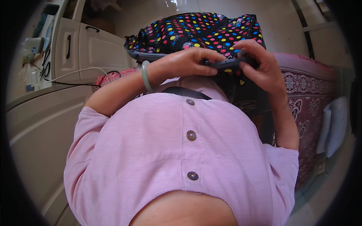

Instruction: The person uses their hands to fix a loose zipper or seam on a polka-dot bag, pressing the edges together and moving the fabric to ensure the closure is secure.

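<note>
A large black bag [181, 32] with multicoloured polka dots lies across the far middle, its dark grey edging facing me. My left hand [190, 62], below a pale green bangle [146, 76], pinches one end of a dark strip [229, 64] that looks like the bag's zipper edge. Opposite it, my right hand [262, 66] grips the same strip between curled fingers and thumb. The strip stretches between both hands over the bag's near right corner. Small details at the right fingertips are too dark to make out.
Cream cabinets [100, 47] with black handles stand at the left, below a counter with cables [81, 70]. A patterned pink cover [305, 84] spreads at the right, with whitish cushion-like things [335, 128] past it. A dark box-like thing [247, 98] sits below my right hand.
</note>
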The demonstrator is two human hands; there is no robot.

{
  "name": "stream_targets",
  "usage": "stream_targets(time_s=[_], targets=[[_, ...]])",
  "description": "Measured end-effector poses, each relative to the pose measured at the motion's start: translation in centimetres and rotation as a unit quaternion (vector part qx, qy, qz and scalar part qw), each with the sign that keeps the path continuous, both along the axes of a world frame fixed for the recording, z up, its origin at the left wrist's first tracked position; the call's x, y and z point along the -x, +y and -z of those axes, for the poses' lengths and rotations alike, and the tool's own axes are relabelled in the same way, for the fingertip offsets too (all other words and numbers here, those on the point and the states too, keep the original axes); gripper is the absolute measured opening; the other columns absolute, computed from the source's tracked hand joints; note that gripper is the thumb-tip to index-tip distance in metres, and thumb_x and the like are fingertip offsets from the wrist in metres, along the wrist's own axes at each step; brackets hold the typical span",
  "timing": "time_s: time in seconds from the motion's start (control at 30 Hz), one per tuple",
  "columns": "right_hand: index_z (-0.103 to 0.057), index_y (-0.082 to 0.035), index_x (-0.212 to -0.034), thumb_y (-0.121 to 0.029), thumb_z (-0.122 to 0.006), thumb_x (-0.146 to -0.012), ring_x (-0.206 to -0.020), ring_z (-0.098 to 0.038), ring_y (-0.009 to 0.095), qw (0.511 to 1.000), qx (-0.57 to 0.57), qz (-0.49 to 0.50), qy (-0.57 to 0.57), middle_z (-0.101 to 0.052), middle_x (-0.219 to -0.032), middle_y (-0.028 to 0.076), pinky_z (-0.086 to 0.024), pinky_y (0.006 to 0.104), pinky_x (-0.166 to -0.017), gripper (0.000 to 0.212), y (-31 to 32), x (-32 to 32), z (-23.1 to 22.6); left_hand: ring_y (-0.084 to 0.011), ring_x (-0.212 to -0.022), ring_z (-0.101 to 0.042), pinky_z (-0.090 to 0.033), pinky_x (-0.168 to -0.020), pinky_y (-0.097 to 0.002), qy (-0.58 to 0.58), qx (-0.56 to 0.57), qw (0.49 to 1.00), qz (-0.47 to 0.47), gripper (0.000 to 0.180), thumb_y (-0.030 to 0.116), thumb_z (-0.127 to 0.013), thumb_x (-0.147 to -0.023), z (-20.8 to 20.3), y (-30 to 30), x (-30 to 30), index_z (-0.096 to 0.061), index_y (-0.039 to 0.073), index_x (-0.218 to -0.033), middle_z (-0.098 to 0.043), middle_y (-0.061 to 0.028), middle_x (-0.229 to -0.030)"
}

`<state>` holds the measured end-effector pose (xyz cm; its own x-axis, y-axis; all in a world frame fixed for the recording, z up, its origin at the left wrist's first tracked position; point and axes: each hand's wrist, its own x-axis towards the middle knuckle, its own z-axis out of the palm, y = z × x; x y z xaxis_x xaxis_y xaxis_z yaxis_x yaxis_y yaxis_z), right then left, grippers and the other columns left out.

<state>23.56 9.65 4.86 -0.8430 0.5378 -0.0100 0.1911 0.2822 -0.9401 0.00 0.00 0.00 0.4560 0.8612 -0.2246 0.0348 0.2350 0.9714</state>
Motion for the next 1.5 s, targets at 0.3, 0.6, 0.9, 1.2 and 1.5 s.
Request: stream_targets(time_s=[0.3,0.6,0.9,1.2,1.5], targets=[[-0.056,-0.002,-0.117,0.008,-0.059,-0.08,-0.079,-0.053,0.009,0.997,-0.069,0.011,-0.033,-0.055,-0.088,0.002,-0.045,0.0237,-0.071,0.038,1.0,-0.7,-2.5,-0.0015,-0.072,-0.051,-0.041,-0.062,-0.0168,-0.062,0.169,0.978,-0.106,0.03,0.017,-0.073,-0.088,-3.0,0.2,-1.7,-0.066,0.008,-0.115,-0.061,0.0043,-0.087],[-0.059,-0.001,-0.111,0.009,-0.06,-0.079,-0.078,-0.06,0.014,0.988,-0.151,0.027,-0.032,-0.06,-0.087,0.006,-0.049,0.0276,-0.069,0.034,-0.6,0.4,-3.5,-0.0074,-0.073,-0.054,-0.043,-0.063,-0.022,0.07,-0.125,0.98,-0.141,0.016,0.008,-0.069,-0.087,-1.2,-0.1,-0.9,-0.066,0.004,-0.101,-0.059,0.0014,-0.082],[-0.06,0.0,-0.11,0.011,-0.063,-0.078,-0.085,-0.063,0.017,0.978,-0.189,0.078,-0.047,-0.063,-0.094,0.008,-0.05,0.0282,-0.076,0.034,-2.4,0.1,-3.8,-0.0273,-0.08,-0.062,-0.049,-0.069,-0.0316,0.337,-0.501,0.769,-0.207,0.023,0.008,-0.073,-0.077,-2.4,-0.6,-0.4,-0.065,0.005,-0.098,-0.064,-0.0072,-0.096],[-0.058,-0.002,-0.116,-0.001,-0.059,-0.084,-0.075,-0.051,0.005,0.979,0.148,0.143,-0.003,-0.058,-0.086,0.001,-0.04,0.0189,-0.067,0.031,-1.3,1.1,-4.4,-0.0057,-0.077,-0.058,-0.046,-0.07,-0.0201,-0.035,-0.035,0.994,-0.101,0.018,0.018,-0.065,-0.093,-2.1,0.2,0.3,-0.065,0.001,-0.1,-0.063,0.0,-0.082],[-0.057,-0.003,-0.121,-0.005,-0.067,-0.085,-0.073,-0.053,0.003,0.977,0.154,0.142,-0.045,-0.064,-0.09,0.001,-0.041,0.0168,-0.067,0.037,-1.5,1.0,-4.7,-0.0072,-0.08,-0.061,-0.046,-0.073,-0.021,-0.062,0.035,0.991,-0.117,0.019,0.018,-0.069,-0.09,-2.5,0.7,0.0,-0.065,0.001,-0.098,-0.064,-0.0011,-0.083]])
